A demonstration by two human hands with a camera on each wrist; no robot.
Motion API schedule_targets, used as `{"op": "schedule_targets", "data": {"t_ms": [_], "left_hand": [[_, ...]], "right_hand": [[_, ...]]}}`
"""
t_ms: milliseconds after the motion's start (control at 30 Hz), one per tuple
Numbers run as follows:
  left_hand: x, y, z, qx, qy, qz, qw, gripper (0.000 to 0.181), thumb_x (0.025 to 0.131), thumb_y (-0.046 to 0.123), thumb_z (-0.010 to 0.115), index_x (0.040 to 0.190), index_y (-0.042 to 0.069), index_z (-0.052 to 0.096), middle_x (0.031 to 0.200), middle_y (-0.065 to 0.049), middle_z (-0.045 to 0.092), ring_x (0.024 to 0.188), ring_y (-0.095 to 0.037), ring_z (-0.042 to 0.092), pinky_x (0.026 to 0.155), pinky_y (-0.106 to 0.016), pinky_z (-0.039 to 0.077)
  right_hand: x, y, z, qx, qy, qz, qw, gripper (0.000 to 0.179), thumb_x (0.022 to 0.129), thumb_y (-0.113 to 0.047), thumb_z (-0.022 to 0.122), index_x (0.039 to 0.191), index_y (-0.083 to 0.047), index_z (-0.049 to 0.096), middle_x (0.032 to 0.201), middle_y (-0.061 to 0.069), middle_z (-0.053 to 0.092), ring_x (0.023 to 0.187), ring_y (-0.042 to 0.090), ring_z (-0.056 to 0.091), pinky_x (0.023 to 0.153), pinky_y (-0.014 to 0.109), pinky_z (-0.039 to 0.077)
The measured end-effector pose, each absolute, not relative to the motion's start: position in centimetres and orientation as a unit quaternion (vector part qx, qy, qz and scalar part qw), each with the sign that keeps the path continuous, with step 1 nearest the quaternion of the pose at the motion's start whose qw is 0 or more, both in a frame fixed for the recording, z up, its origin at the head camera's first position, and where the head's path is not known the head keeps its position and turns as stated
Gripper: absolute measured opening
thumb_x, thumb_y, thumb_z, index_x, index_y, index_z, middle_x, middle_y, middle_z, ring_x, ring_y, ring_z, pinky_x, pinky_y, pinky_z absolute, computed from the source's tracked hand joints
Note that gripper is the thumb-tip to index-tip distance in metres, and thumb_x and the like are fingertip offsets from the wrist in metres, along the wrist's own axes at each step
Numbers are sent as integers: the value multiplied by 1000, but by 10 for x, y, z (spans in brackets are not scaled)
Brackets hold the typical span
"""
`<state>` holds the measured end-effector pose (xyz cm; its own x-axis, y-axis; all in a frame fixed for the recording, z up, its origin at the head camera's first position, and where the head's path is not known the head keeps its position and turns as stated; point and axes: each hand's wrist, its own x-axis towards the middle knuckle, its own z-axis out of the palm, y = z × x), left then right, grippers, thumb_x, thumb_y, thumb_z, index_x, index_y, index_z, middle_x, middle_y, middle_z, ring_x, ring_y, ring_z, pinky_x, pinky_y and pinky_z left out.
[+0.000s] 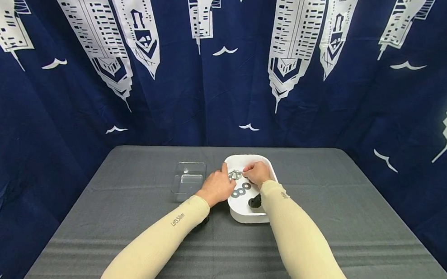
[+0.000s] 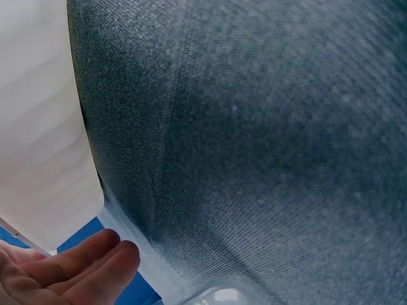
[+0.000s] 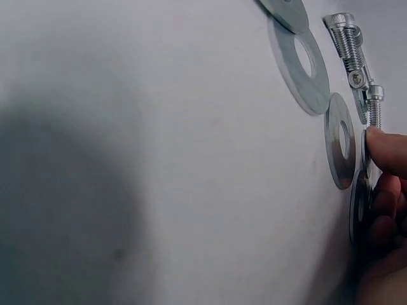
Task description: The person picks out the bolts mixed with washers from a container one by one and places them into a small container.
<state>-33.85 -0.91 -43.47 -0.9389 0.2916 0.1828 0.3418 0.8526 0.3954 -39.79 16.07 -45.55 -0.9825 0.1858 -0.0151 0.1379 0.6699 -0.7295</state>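
right hand pinches a metal piece inside white tray, left hand straight-fingered at rim.

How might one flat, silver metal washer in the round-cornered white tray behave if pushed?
A flat, silver metal washer should slide rather than roll, lying on its broad face. It's probably stiff, being metal, and slippery, looking smooth.

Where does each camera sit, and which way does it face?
Head: on the person's head, looking forward and down at the white tray; left hand, right hand and sleeves show.
Left wrist: on that wrist, facing the tray's outside and grey cloth; left fingers lower left.
Right wrist: on that wrist, facing the tray's inside; right fingers at right.
Shared: head and right wrist both show washers and bolts.
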Motion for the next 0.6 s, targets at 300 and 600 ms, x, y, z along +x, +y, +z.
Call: {"op": "schedule_targets", "data": {"t_ms": [300, 600], "left_hand": [[-338, -9, -434, -163, -962, -212, 56, 57, 95, 28, 55, 139, -4, 39, 106, -25, 68, 95, -37, 70, 82, -47, 56], [-340, -8, -435, -154, -966, -203, 45, 63, 96, 30, 54, 145, -3, 34, 113, -25, 67, 101, -37, 69, 86, -47, 55]], "right_hand": [[-402, 162, -458, -80, -919, 384, 34, 6, 82, -8, 78, 79, -7, 73, 69, 1, 62, 65, 15, 53, 53, 21, 39], [-401, 162, -459, -63, -933, 354, 35, 8, 84, -10, 75, 77, -8, 72, 72, 2, 63, 70, 17, 54, 56, 21, 39]]}}
